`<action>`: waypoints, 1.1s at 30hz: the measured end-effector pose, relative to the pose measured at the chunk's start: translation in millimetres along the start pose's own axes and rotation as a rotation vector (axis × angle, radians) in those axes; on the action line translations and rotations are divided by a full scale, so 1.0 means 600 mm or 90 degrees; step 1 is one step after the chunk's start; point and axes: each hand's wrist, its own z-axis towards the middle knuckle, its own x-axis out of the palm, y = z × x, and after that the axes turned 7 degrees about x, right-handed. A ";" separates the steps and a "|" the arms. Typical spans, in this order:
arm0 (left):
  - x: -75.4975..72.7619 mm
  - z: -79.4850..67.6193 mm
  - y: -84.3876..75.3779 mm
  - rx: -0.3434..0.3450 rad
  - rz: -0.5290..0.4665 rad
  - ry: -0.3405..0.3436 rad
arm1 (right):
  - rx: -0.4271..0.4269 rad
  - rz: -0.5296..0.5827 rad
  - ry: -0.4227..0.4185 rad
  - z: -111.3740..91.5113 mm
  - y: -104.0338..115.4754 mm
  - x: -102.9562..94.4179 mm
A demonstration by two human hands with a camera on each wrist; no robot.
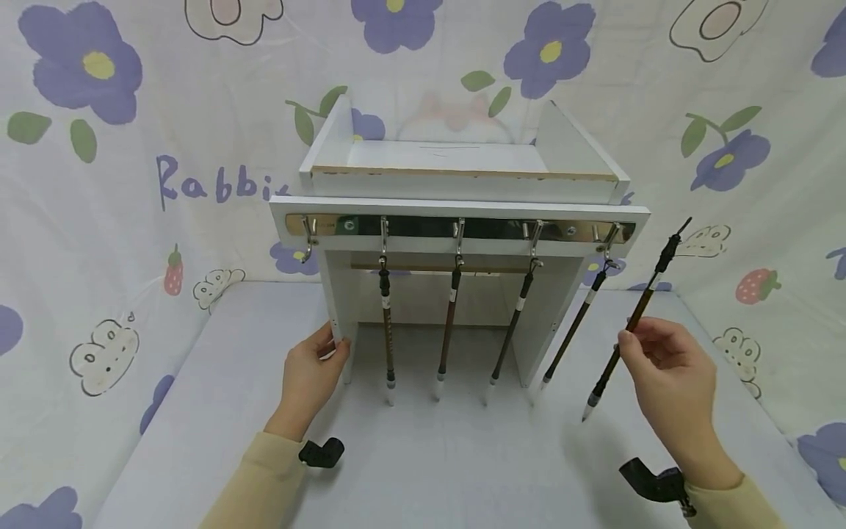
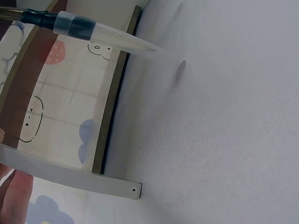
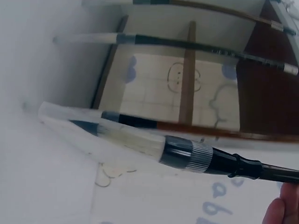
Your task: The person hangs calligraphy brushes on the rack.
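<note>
In the head view my right hand point(image 1: 674, 389) pinches a calligraphy brush point(image 1: 636, 312) by its brown handle. The brush leans, tip down, to the right of the rack. Its pale and dark bristles sit inside a clear cap in the right wrist view, with the fingertips point(image 3: 275, 212) at the handle. My left hand point(image 1: 311, 375) grips the left side panel point(image 1: 337, 294) of a white wooden rack point(image 1: 463, 189), thumb in front. Several more brushes point(image 1: 446, 323) hang tip down from hooks on its front rail; one brush point(image 2: 74, 25) crosses the left wrist view.
A shiny metal hook strip point(image 1: 423, 226) runs along the rail, with a bare hook point(image 1: 307, 239) at its left end. Above is a white open tray point(image 1: 463, 176). The rack stands on a white tabletop point(image 1: 463, 463) before a flower-printed cloth point(image 1: 218, 110).
</note>
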 end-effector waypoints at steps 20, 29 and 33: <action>0.000 -0.001 0.002 0.004 0.002 -0.003 | -0.247 0.051 0.111 -0.040 0.096 0.054; -0.001 -0.001 -0.002 0.002 0.000 -0.003 | -0.316 0.065 0.175 -0.049 0.080 0.093; 0.000 -0.001 -0.002 0.000 -0.001 -0.002 | -0.346 0.081 0.210 -0.048 0.056 0.114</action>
